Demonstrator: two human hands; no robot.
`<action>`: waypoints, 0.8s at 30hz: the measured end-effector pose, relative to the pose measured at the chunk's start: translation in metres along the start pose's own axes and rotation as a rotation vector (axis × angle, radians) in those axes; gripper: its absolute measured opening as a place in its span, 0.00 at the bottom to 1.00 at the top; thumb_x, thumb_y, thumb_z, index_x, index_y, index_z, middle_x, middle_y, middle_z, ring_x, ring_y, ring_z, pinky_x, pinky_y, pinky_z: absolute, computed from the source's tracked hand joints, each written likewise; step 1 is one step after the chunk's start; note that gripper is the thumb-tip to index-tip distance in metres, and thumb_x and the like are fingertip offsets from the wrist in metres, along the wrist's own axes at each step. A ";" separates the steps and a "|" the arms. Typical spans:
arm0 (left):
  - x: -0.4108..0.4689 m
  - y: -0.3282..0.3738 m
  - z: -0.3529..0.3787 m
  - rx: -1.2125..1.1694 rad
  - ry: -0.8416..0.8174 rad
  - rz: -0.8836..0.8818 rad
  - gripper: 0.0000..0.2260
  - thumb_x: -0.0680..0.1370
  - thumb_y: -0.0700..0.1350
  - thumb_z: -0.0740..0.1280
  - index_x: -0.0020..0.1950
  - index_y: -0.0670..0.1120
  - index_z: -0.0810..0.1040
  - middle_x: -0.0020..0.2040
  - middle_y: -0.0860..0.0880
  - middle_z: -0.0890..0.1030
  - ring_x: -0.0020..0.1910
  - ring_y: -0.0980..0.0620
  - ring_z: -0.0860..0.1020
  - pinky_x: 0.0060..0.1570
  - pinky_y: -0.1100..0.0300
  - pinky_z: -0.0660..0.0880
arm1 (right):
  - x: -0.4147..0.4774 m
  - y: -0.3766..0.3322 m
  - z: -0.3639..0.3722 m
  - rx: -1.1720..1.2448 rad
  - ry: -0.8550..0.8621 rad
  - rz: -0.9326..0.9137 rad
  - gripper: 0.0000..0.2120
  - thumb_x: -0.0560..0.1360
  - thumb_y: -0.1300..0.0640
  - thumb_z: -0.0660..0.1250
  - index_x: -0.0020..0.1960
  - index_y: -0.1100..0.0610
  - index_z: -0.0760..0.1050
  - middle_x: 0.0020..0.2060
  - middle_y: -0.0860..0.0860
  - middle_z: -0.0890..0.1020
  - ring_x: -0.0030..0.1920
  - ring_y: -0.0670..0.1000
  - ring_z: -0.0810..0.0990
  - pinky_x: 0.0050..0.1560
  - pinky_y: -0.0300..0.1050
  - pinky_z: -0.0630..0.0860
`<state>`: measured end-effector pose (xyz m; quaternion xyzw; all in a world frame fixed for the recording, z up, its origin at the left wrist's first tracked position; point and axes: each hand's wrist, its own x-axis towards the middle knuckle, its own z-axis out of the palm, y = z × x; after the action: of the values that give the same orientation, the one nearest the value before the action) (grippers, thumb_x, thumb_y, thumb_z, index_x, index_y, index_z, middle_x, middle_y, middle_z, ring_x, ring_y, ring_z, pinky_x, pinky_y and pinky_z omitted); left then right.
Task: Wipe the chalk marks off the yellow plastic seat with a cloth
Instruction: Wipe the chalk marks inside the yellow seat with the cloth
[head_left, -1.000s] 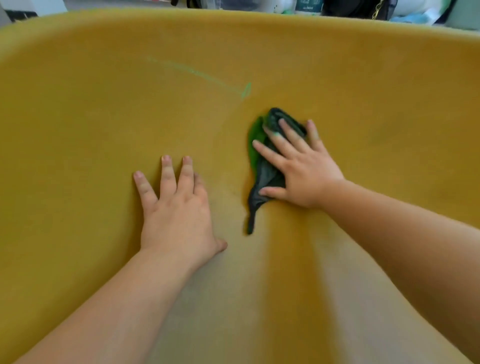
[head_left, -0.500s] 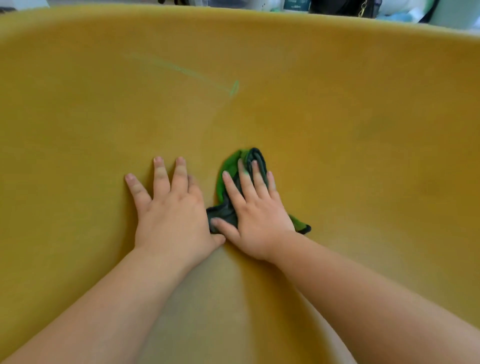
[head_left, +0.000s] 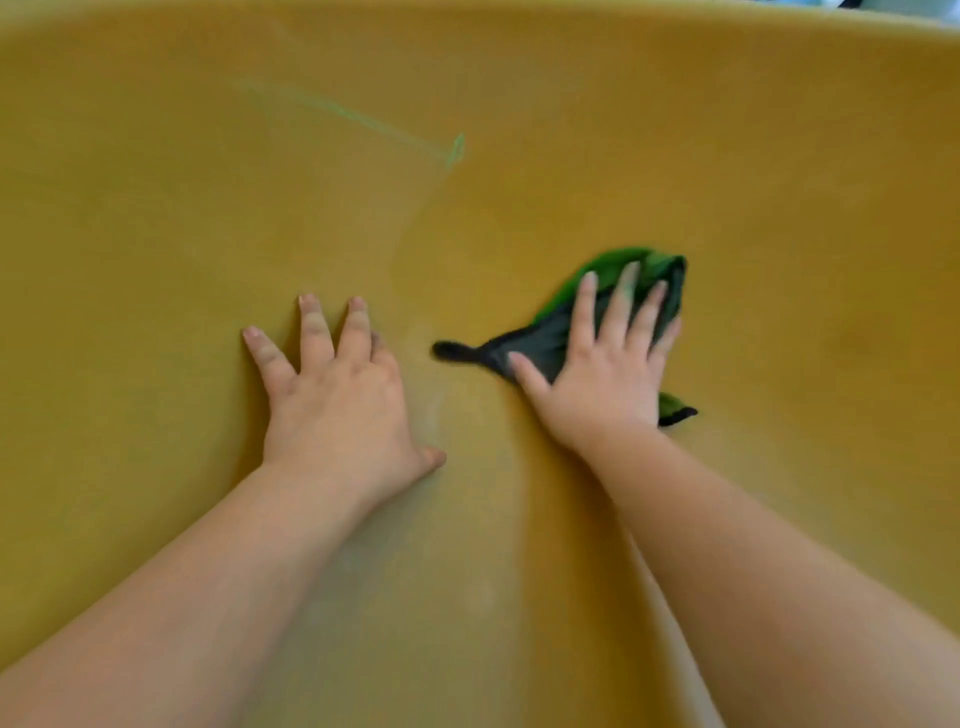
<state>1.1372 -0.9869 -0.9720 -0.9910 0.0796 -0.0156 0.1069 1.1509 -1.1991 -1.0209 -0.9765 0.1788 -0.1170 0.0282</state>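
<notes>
The yellow plastic seat (head_left: 182, 234) fills nearly the whole view, curving up at the back. A thin green chalk line (head_left: 363, 122) runs slantwise across its upper left part and ends in a small hook. My right hand (head_left: 602, 374) lies flat with spread fingers on a crumpled green and dark grey cloth (head_left: 524, 349), pressing it onto the seat right of centre. One dark tip of the cloth sticks out to the left, another under the wrist to the right. My left hand (head_left: 337, 400) rests flat on the bare seat, fingers apart, holding nothing.
The seat's back rim (head_left: 675, 13) runs along the top edge of the view. A faint pale smear (head_left: 436, 410) lies on the seat between my two hands. Both forearms stretch in from the bottom corners.
My right hand slid the cloth down and left until it touched my left hand, then swept it back out to the right. My left hand has stayed in place.
</notes>
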 end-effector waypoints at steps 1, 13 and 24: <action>0.000 0.000 0.000 0.003 0.006 0.000 0.55 0.63 0.77 0.61 0.80 0.44 0.53 0.81 0.47 0.44 0.78 0.35 0.40 0.69 0.27 0.46 | -0.023 -0.018 0.010 0.010 -0.070 -0.109 0.49 0.74 0.21 0.39 0.83 0.51 0.32 0.82 0.58 0.36 0.81 0.65 0.31 0.78 0.69 0.37; 0.003 -0.070 -0.083 0.363 0.214 0.083 0.44 0.67 0.77 0.55 0.79 0.56 0.56 0.81 0.46 0.47 0.78 0.38 0.42 0.70 0.28 0.44 | -0.088 -0.018 0.002 0.041 -0.387 -0.440 0.41 0.76 0.23 0.37 0.81 0.41 0.31 0.82 0.49 0.34 0.80 0.56 0.27 0.79 0.64 0.32; 0.006 -0.138 -0.106 0.383 0.412 -0.147 0.48 0.65 0.79 0.55 0.79 0.56 0.52 0.77 0.38 0.52 0.64 0.31 0.65 0.57 0.39 0.70 | -0.088 -0.017 0.003 0.063 -0.364 -0.439 0.41 0.75 0.23 0.36 0.82 0.41 0.32 0.83 0.49 0.37 0.81 0.56 0.29 0.79 0.64 0.32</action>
<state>1.1596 -0.8775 -0.8391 -0.9319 0.0232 -0.2389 0.2721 1.0772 -1.1519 -1.0412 -0.9954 -0.0488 0.0514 0.0639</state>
